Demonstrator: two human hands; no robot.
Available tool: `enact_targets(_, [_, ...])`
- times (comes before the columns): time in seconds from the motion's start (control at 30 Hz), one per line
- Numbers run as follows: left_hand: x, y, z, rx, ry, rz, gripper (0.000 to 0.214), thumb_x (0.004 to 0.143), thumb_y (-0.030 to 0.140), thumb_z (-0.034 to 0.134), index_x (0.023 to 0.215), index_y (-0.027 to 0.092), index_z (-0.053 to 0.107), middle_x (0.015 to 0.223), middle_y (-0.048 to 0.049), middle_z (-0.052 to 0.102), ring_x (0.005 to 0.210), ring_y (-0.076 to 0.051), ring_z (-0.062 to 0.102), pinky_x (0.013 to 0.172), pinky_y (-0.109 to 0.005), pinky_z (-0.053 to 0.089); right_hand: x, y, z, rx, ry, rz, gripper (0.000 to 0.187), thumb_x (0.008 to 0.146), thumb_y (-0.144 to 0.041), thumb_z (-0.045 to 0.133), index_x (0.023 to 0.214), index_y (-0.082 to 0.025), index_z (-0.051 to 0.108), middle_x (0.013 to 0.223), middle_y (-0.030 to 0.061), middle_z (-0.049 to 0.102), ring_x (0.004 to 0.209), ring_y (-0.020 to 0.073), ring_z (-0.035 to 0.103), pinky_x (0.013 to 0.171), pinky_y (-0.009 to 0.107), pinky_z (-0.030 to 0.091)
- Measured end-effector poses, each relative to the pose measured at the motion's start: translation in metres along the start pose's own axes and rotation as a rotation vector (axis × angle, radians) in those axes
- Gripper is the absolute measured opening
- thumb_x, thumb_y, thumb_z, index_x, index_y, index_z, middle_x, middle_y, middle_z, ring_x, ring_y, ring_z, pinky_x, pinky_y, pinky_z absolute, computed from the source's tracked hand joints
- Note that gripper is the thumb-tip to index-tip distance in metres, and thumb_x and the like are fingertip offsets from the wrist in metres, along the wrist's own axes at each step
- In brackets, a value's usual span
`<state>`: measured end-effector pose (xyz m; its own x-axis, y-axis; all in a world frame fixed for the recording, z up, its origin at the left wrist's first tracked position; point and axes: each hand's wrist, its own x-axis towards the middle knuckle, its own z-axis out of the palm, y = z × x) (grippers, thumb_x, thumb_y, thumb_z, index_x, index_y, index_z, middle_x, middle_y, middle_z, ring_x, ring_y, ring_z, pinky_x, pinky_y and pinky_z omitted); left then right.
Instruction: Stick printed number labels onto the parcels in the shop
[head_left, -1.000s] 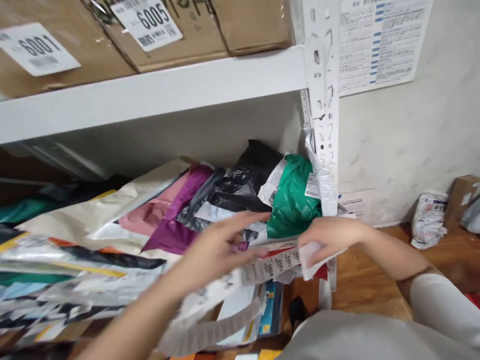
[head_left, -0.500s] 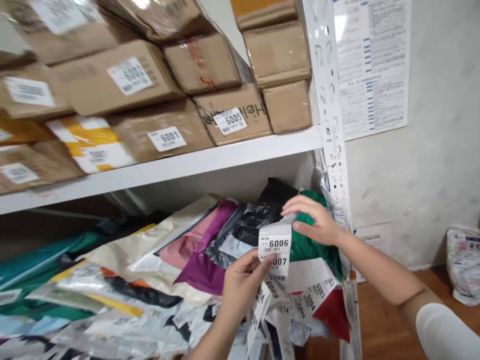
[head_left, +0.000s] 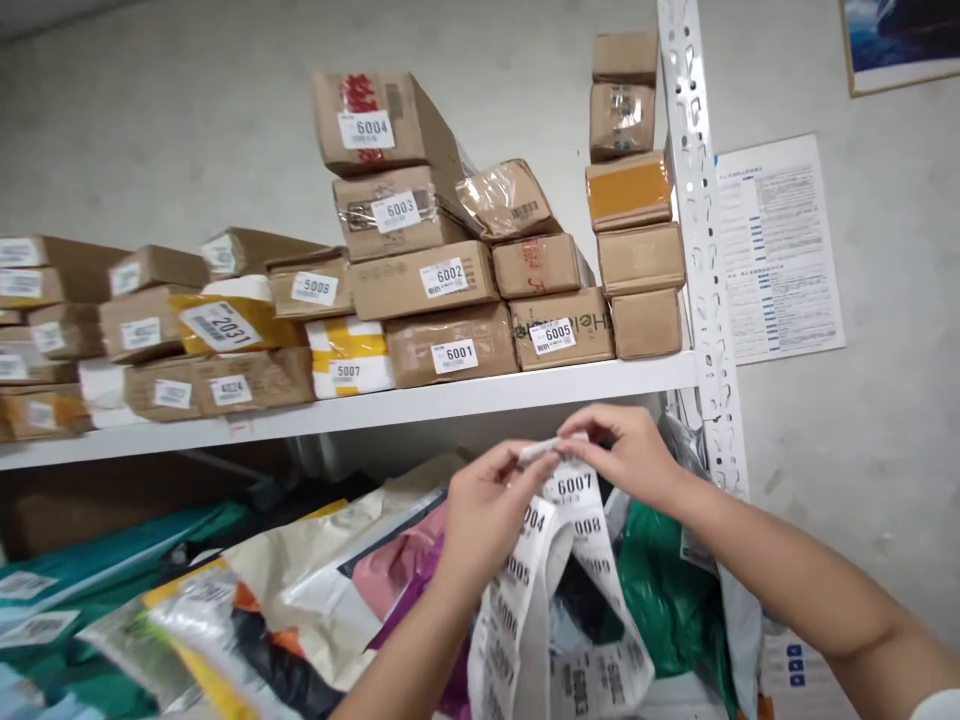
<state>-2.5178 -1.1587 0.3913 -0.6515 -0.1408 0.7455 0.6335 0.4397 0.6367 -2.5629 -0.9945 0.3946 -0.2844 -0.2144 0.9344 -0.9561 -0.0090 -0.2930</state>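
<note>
A long strip of white number labels (head_left: 576, 488) hangs in loops beneath my two hands, with 6007 readable near its top. My left hand (head_left: 491, 500) pinches the strip's upper part between thumb and fingers. Close beside it, my right hand (head_left: 626, 455) is closed on the folded top edge of the same strip. The fingertips of both hands nearly meet there. Right behind the hands is the white shelf edge (head_left: 480, 402), and above it a carton (head_left: 566, 345) labelled 6005 next to a carton (head_left: 409, 352) labelled 6001.
Stacked cartons (head_left: 375, 122) with number stickers line the upper shelf. Below lie bagged parcels, including a green bag (head_left: 660, 590) and a cream bag (head_left: 292, 540). A perforated white post (head_left: 701, 250) stands at the right, with a printed poster (head_left: 784, 250) on the wall behind.
The view has tilted up, showing more of the upper shelf. My right hand, apart with fingers spread before, has closed on the label strip beside my left. Label 6006 is no longer readable at the top.
</note>
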Motion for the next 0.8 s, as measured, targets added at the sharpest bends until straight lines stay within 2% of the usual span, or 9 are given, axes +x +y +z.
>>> enact_targets(0.17, [0.067,0.03,-0.001,-0.069,0.158,0.105,0.031,0.07,0.046,0.071,0.06,0.018,0.062,0.057,0.0025,0.058,0.056,-0.012,0.049,0.052,-0.022,0.038,0.081,0.0,-0.005,-0.198,0.1,-0.163,0.003,0.084,-0.019,0.069,0.082,-0.019,0.07,0.085,0.0026,0.068,0.08,0.0149,0.063,0.07,0.026,0.05])
enact_targets(0.23, [0.089,0.036,-0.001,-0.185,0.126,0.091,0.031,0.062,0.045,0.078,0.069,0.018,0.066,0.065,0.0012,0.066,0.06,-0.013,0.055,0.055,-0.023,0.043,0.116,0.002,-0.006,-0.268,0.14,-0.197,0.004,0.084,-0.016,0.068,0.081,-0.018,0.069,0.086,0.0024,0.067,0.08,0.0148,0.062,0.074,0.027,0.05])
enact_targets(0.3, [0.108,0.041,-0.003,-0.275,0.05,0.059,0.042,0.049,0.041,0.087,0.08,0.018,0.07,0.077,-0.0017,0.073,0.064,-0.015,0.06,0.058,-0.024,0.048,0.147,0.004,-0.005,-0.34,0.174,-0.203,0.006,0.085,-0.013,0.065,0.082,-0.018,0.068,0.086,0.0022,0.067,0.08,0.0148,0.062,0.078,0.029,0.049])
enact_targets(0.4, [0.126,0.042,-0.007,-0.312,0.026,-0.003,0.046,0.044,0.041,0.089,0.077,0.016,0.072,0.077,-0.0047,0.075,0.062,-0.015,0.062,0.056,-0.025,0.048,0.181,0.002,-0.003,-0.517,0.188,-0.21,0.008,0.087,-0.012,0.063,0.083,-0.018,0.067,0.09,0.003,0.067,0.085,0.0167,0.061,0.083,0.032,0.048])
enact_targets(0.5, [0.133,0.037,-0.013,-0.32,0.044,-0.058,0.043,0.046,0.045,0.088,0.072,0.015,0.071,0.069,-0.0042,0.073,0.055,-0.014,0.06,0.052,-0.024,0.047,0.197,-0.002,0.001,-0.707,0.193,-0.209,0.013,0.091,-0.011,0.056,0.088,-0.017,0.067,0.099,0.0061,0.065,0.093,0.0196,0.06,0.085,0.034,0.046])
enact_targets(0.63, [0.131,0.028,-0.016,-0.243,0.05,-0.075,0.042,0.054,0.051,0.085,0.07,0.014,0.072,0.067,-0.0054,0.073,0.054,-0.015,0.059,0.05,-0.025,0.045,0.204,-0.001,0.005,-0.893,0.146,-0.125,0.018,0.094,-0.009,0.05,0.089,-0.015,0.067,0.101,0.0097,0.061,0.095,0.0232,0.06,0.082,0.036,0.044])
enact_targets(0.8, [0.111,0.021,-0.023,-0.154,0.009,-0.137,0.042,0.066,0.054,0.079,0.061,0.014,0.066,0.053,-0.0003,0.063,0.048,-0.012,0.052,0.045,-0.021,0.038,0.205,-0.012,0.012,-1.005,0.127,-0.087,0.027,0.099,-0.009,0.04,0.105,-0.015,0.065,0.111,0.0105,0.059,0.098,0.023,0.062,0.083,0.035,0.047])
